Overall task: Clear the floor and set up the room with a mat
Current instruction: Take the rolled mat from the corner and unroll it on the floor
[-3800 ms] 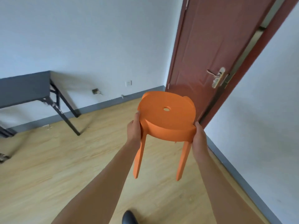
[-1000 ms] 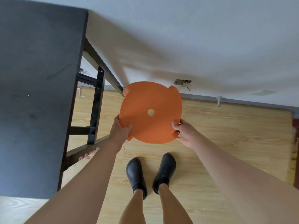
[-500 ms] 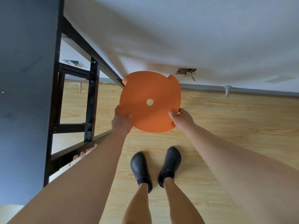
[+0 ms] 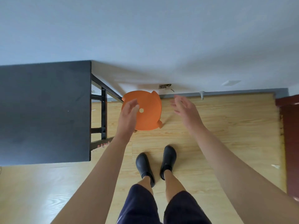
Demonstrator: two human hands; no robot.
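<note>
An orange plastic stool (image 4: 148, 113) with a small hole in its round seat stands on the wooden floor (image 4: 218, 126), close to the wall and right beside the dark table's legs. My left hand (image 4: 128, 114) hovers over the stool's left side with fingers straight, holding nothing. My right hand (image 4: 186, 110) is raised to the right of the stool, fingers spread and empty. No mat is in view.
A dark grey table (image 4: 45, 110) with a black metal frame (image 4: 103, 117) fills the left. A white wall with a grey skirting (image 4: 226, 93) runs behind the stool. A red-brown door (image 4: 291, 143) is at the right edge. My two black shoes (image 4: 155, 164) stand behind the stool.
Both hands have let go of the stool, which now stands on the floor by the table legs. My hands have lifted away and my view has pulled back and up.
</note>
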